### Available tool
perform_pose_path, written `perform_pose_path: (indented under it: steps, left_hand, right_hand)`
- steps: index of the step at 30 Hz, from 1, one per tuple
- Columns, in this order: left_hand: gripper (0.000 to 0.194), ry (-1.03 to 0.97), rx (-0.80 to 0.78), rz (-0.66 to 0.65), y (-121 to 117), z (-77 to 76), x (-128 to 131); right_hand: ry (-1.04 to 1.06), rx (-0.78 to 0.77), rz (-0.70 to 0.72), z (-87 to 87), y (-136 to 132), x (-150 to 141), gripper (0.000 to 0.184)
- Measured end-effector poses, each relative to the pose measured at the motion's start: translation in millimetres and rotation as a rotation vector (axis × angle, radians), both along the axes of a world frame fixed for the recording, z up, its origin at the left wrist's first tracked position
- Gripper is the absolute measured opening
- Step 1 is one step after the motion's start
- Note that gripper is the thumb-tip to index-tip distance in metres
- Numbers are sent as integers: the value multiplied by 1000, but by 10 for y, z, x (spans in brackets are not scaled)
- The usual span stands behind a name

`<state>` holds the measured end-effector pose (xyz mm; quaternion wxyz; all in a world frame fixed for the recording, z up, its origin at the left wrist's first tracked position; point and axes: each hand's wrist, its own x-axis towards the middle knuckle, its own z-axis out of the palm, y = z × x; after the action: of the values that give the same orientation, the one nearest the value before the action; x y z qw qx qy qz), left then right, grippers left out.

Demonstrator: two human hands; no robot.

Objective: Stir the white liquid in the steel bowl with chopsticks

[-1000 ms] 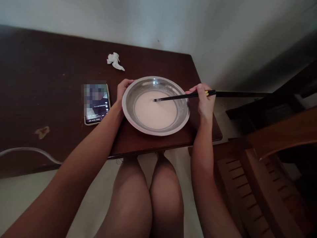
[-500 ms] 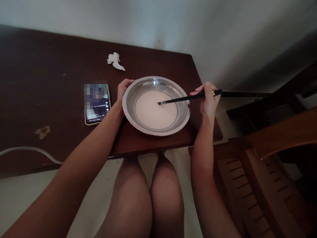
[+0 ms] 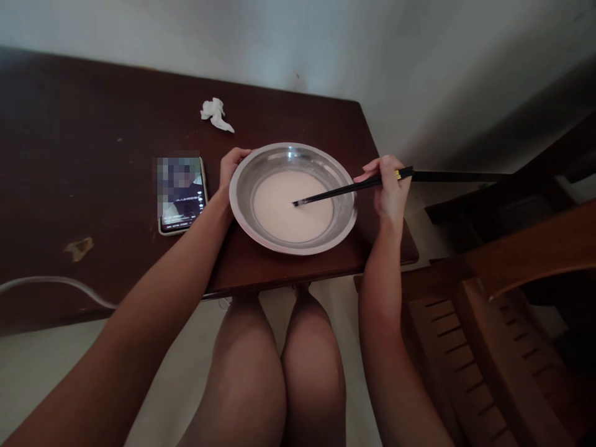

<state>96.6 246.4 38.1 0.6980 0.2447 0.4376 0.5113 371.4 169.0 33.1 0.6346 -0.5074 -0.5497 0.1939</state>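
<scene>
A wide metal bowl (image 3: 344, 225) stands near the front edge of the dark wooden table. Pale, milky liquid (image 3: 279, 214) covers its bottom. My left hand (image 3: 231, 167) grips the bowl's left rim, its fingers partly hidden behind the metal. Closed around the upper end of black chopsticks (image 3: 344, 188) with a gold band is my right hand (image 3: 390, 186), out past the bowl's right side. The chopsticks slant down to the left, and their tips meet the liquid near the middle.
Left of the bowl, a lit phone (image 3: 184, 195) lies on the table (image 3: 116, 180). Behind it sits a crumpled white tissue (image 3: 216, 115). A brown scrap (image 3: 80, 249) and a white cable (image 3: 60, 279) are at left. A slatted wooden chair (image 3: 460, 347) stands at right; a wall is behind.
The chopstick tips have shifted slightly left and toward me in the liquid. My right hand has moved a little left with them. My left hand and the bowl stay in place.
</scene>
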Motion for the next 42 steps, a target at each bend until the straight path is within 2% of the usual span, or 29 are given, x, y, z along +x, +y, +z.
perform_pose_path:
  steps: [3, 9, 15, 21, 27, 33, 39, 42]
  left_hand:
    - [35, -7, 10, -7, 17, -35, -14]
    - [38, -15, 2, -6, 26, -43, -12]
    - [29, 12, 23, 15, 42, -83, -14]
    - [31, 3, 13, 6, 20, -42, -4]
    - [35, -34, 0, -11, 14, -36, -2]
    - [31, -15, 13, 14, 27, -55, -1]
    - [32, 17, 24, 14, 37, -72, -5]
    - [28, 30, 46, 14, 56, -96, -10]
  right_hand:
    - [-43, -53, 45, 12, -11, -21, 56]
    - [2, 7, -59, -8, 26, 22, 66]
    - [-31, -81, 83, 21, -16, -47, 55]
    - [10, 20, -68, -26, 50, 20, 64]
    - [-42, -46, 75, -8, 6, -28, 56]
    - [-16, 25, -86, -8, 39, 8, 65]
    - [-30, -63, 71, 4, -3, -39, 55]
    - [6, -35, 23, -2, 28, -15, 56]
